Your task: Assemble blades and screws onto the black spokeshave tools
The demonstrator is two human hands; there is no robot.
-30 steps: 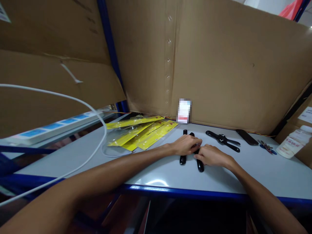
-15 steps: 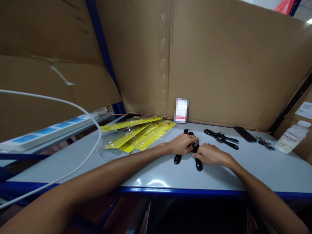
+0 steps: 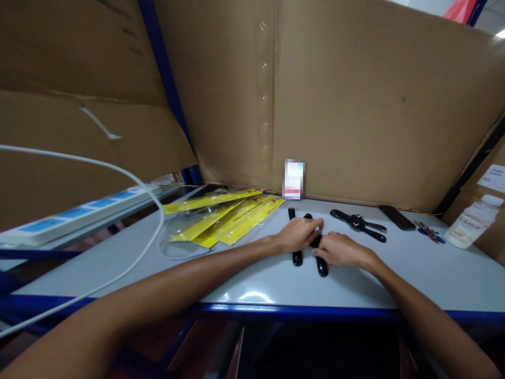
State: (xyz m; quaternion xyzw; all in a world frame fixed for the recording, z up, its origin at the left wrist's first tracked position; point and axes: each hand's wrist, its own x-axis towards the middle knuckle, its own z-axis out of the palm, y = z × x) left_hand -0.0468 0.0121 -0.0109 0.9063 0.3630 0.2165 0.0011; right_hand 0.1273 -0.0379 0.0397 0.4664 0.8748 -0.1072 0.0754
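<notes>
A black tool with long, rounded arms crossing at its middle [image 3: 322, 267] lies on the grey tabletop under both my hands. My left hand [image 3: 300, 233] has its fingers bent over the centre of this tool. One slim arm passes beneath that hand, its two ends showing above and below. Close beside it, my right hand [image 3: 341, 249] is closed round the other arm, whose glossy lower end sticks out toward the table's front. My fingers hide the joint. A similar black tool [image 3: 357, 222] lies with its arms spread to the right, touched by neither hand.
Yellow cards in clear packaging [image 3: 236, 217] are piled on the left. A white cable [image 3: 155, 231] loops before a power strip [image 3: 79, 213]. At the back leans a phone with a blurred screen [image 3: 294, 179]. Rightward are a dark phone [image 3: 397, 217], keys [image 3: 430, 231] and a bottle [image 3: 471, 223].
The slim arm under my left hand has turned: its far end has swung left and its near end right. My right hand has stayed in place.
</notes>
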